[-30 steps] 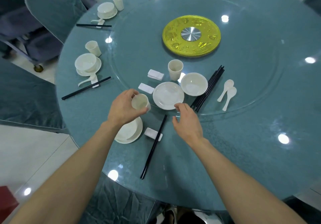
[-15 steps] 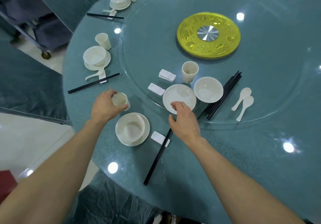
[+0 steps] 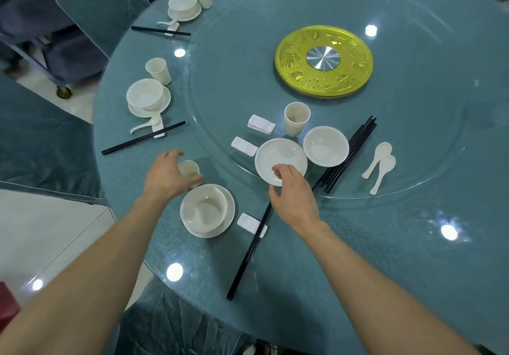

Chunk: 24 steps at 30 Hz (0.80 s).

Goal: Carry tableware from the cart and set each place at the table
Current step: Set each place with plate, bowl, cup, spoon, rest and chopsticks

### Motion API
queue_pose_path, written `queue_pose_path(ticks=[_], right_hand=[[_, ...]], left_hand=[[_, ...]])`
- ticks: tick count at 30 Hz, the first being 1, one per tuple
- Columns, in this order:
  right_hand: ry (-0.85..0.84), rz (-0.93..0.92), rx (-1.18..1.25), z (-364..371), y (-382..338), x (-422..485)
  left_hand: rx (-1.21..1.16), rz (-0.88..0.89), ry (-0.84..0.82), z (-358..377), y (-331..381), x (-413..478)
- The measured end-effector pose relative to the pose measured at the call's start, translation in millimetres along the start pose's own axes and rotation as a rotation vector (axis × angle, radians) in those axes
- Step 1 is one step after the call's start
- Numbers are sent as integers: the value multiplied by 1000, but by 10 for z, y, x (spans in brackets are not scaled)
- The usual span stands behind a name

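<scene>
At the far left, a set place has one empty bowl on a plate. Your left hand is wrapped round one empty small cup, which stands upright on the table just behind a second empty bowl nested on its saucer. Two white rests lie on the glass turntable. Your right hand curls its fingers over the near rim of a bare plate; whether it pinches it, you cannot tell. Beyond are one empty tall cup, one empty wide bowl, a chopstick bundle and two spoons.
</scene>
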State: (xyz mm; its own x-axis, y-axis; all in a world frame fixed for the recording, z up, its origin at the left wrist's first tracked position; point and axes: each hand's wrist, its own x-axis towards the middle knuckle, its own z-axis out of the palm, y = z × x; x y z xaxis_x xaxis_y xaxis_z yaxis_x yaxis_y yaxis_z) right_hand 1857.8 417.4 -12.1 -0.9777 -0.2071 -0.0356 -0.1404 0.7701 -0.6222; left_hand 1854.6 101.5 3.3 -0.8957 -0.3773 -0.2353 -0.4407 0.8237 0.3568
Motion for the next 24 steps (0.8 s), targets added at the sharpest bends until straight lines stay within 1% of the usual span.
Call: queue_pose_path(ticks=[4,8,11,15,17,20,24], right_hand=[[19,22,11,-128,73,-36],[74,75,20,-360,244,-76],[139,157,18,-541,463,-154],[184,273,-2,-708,816,-258],[218,350,4,-789,1039,-282],[277,525,18,-878,1395,-255],[295,756,27,-922,1733,-173]], left_hand=[[17,78,46,-74,217,71],[-13,206,77,-84,657,139],[-29,307,63,4,1042,140],[-24,412,19,162,1498,40],[-33,447,-5,247,1679,-28],[-37,456,-32,357,1857,-113],[-18,470,-44,469,1923,-184]])
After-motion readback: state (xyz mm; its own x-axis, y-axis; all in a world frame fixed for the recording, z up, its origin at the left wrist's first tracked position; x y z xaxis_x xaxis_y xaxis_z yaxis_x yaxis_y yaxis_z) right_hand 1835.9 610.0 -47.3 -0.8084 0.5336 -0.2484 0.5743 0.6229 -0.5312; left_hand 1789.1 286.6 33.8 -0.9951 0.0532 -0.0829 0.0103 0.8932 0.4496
